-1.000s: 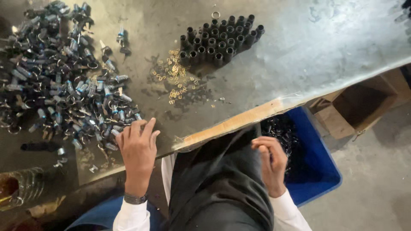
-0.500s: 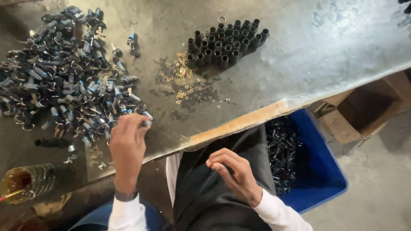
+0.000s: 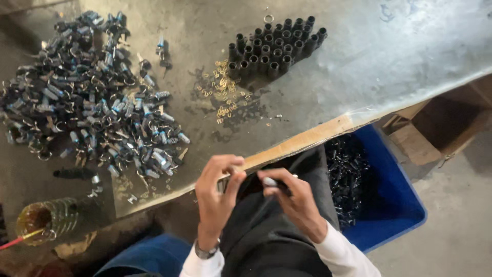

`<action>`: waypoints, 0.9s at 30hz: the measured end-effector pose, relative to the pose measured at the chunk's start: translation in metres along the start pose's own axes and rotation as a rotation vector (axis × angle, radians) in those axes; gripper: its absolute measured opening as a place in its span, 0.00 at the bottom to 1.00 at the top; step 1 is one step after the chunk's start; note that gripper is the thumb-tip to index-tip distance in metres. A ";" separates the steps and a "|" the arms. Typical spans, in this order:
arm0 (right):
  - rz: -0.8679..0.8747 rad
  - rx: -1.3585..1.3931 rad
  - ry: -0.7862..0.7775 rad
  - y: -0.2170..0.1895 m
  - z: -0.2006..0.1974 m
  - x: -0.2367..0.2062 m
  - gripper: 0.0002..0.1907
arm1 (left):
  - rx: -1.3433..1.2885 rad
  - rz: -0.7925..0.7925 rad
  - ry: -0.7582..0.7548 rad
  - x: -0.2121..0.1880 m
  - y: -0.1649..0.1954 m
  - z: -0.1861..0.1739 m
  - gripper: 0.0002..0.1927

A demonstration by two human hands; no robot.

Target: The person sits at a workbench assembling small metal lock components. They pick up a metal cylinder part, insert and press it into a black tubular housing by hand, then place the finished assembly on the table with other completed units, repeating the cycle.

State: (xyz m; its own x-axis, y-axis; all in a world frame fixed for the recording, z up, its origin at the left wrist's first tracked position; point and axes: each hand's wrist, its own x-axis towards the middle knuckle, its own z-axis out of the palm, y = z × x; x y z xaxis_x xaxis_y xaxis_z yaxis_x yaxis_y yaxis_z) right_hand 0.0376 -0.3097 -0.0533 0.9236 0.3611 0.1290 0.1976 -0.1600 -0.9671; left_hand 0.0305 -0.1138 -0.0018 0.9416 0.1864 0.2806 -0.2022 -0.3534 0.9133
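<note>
My left hand (image 3: 215,192) and my right hand (image 3: 289,197) meet over my lap just below the table's front edge (image 3: 297,143). The right hand pinches a small dark metal part with a pale tip (image 3: 270,181). The left hand's fingertips are pressed together at a tiny piece that is too small to make out. A large heap of dark and silver metal fittings (image 3: 87,97) lies on the grey table (image 3: 400,56) to the left. A scatter of small brass clips (image 3: 223,95) lies mid-table.
Black tubes stand upright in a tight block (image 3: 274,48) at the back of the table. A blue bin (image 3: 389,205) with black parts sits on the floor at my right, a cardboard box (image 3: 441,128) beyond it. A ribbed glass jar (image 3: 48,218) is at lower left.
My left hand has left the heap and come down to my lap. My right hand rose from the blue bin side and met it, both now pinching small parts.
</note>
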 end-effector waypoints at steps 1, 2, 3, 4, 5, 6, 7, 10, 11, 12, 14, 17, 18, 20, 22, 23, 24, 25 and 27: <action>0.008 0.068 0.019 0.004 -0.003 -0.005 0.11 | 0.035 -0.007 -0.025 0.006 -0.003 -0.003 0.09; -0.076 0.043 0.048 0.005 -0.005 -0.009 0.09 | 0.072 -0.016 -0.050 0.012 -0.006 -0.007 0.10; -0.158 0.017 0.076 0.004 -0.010 -0.015 0.07 | 0.106 -0.028 -0.075 0.015 -0.009 -0.008 0.10; -0.244 -0.007 0.107 0.002 -0.013 -0.017 0.05 | 0.156 0.007 -0.117 0.018 -0.011 -0.009 0.11; -0.292 -0.104 0.127 0.000 -0.016 -0.017 0.06 | 0.207 0.047 -0.157 0.022 -0.013 -0.011 0.12; -0.336 -0.198 0.143 -0.002 -0.019 -0.017 0.07 | 0.259 0.080 -0.198 0.024 -0.016 -0.012 0.13; -0.374 -0.288 0.159 -0.005 -0.021 -0.016 0.08 | 0.314 0.090 -0.209 0.028 -0.020 -0.014 0.13; -0.441 -0.306 0.124 -0.005 -0.025 -0.011 0.11 | 0.509 0.146 -0.193 0.050 -0.037 -0.019 0.13; -0.395 -0.159 0.048 -0.003 -0.025 -0.010 0.11 | 0.597 0.191 -0.154 0.059 -0.044 -0.021 0.12; -0.348 -0.015 -0.028 0.000 -0.026 -0.011 0.11 | 0.685 0.236 -0.115 0.068 -0.051 -0.023 0.11; -0.080 0.172 -0.081 0.006 -0.025 -0.017 0.10 | 0.776 0.236 -0.113 0.084 -0.063 -0.024 0.16; 0.265 0.312 -0.069 0.018 -0.019 -0.029 0.07 | 0.899 0.258 -0.143 0.087 -0.070 -0.019 0.18; 0.176 0.380 -0.090 0.022 -0.017 -0.031 0.06 | 0.936 0.280 -0.160 0.087 -0.071 -0.017 0.18; 0.094 0.493 -0.101 0.030 -0.015 -0.033 0.08 | 0.963 0.290 -0.161 0.078 -0.070 -0.015 0.25; 0.118 0.600 -0.072 0.035 -0.012 -0.034 0.14 | 0.924 0.278 -0.125 0.065 -0.068 -0.017 0.27; 0.129 0.621 -0.052 0.037 -0.010 -0.034 0.14 | 0.871 0.264 -0.085 0.059 -0.067 -0.019 0.26; 0.146 0.645 -0.031 0.038 -0.008 -0.034 0.14 | 0.819 0.246 -0.051 0.055 -0.067 -0.021 0.24; 0.174 0.665 -0.019 0.038 -0.006 -0.035 0.14 | 0.779 0.204 -0.057 0.049 -0.066 -0.024 0.24; 0.219 0.569 -0.020 0.036 -0.003 -0.035 0.14 | 0.694 0.118 -0.041 0.040 -0.064 -0.029 0.25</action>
State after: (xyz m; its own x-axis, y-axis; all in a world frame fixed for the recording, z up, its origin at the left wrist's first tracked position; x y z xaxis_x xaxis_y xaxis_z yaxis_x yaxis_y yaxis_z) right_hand 0.0130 -0.3309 -0.0922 0.9155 0.3931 -0.0852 -0.2080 0.2814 -0.9368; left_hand 0.0730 -0.0575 -0.0404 0.9362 0.0807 0.3421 -0.0978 -0.8751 0.4740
